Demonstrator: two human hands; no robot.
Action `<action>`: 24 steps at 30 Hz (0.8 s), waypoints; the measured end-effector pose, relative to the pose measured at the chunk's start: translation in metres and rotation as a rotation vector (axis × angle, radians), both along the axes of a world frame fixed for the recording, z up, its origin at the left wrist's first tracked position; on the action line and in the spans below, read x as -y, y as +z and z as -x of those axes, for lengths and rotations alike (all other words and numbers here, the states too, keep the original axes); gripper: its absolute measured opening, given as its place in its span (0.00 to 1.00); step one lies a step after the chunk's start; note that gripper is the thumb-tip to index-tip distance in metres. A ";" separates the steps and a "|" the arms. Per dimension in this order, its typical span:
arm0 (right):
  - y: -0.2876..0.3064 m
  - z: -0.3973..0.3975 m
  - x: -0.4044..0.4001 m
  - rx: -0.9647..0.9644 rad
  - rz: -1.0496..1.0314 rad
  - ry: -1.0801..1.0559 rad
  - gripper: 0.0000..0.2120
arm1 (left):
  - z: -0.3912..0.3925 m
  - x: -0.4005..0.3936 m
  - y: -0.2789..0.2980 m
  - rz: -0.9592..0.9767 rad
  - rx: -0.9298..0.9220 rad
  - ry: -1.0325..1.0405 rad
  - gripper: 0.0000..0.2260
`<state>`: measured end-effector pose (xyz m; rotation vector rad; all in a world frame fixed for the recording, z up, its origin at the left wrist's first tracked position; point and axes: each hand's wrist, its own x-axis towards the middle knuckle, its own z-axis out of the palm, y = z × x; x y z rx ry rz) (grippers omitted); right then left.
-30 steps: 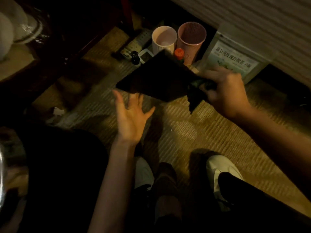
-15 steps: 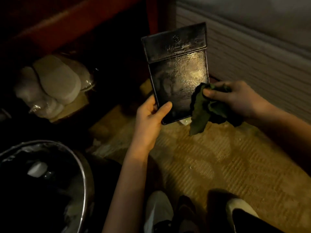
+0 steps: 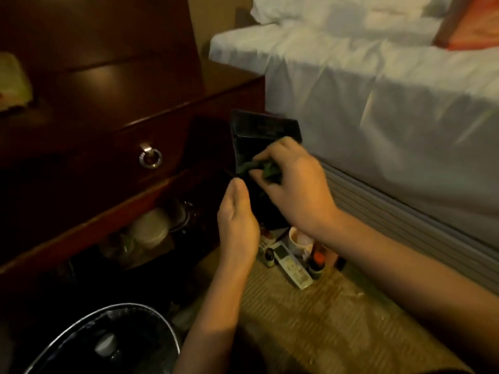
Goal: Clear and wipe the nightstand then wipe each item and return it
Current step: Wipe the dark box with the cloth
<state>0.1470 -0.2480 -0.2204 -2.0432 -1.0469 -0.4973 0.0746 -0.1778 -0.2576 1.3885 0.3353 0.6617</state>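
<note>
Our left hand [image 3: 237, 225] grips the black pouch [image 3: 256, 147] upright by its edge, before the nightstand [image 3: 129, 103]; our right hand [image 3: 294, 184] pinches a green cloth [image 3: 266, 168] against its face.

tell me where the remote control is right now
In the head view the remote control lies on the carpet below both hands, between two small bottles, with a white cup just behind it, near the bed's base.

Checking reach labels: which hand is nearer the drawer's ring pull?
Left. The left hand is right of and below the ring pull; the right hand, wiping the black folder, lies farther right.
</note>
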 end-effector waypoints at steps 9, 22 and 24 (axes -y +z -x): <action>0.050 -0.046 -0.019 0.128 0.013 -0.009 0.08 | -0.010 -0.015 0.033 0.011 -0.005 0.130 0.15; 0.094 -0.080 -0.036 0.560 0.407 0.149 0.26 | -0.072 -0.093 0.112 -0.113 -0.027 0.474 0.15; 0.100 -0.085 -0.055 0.608 0.482 0.174 0.22 | -0.084 -0.111 0.120 -0.154 -0.070 0.480 0.11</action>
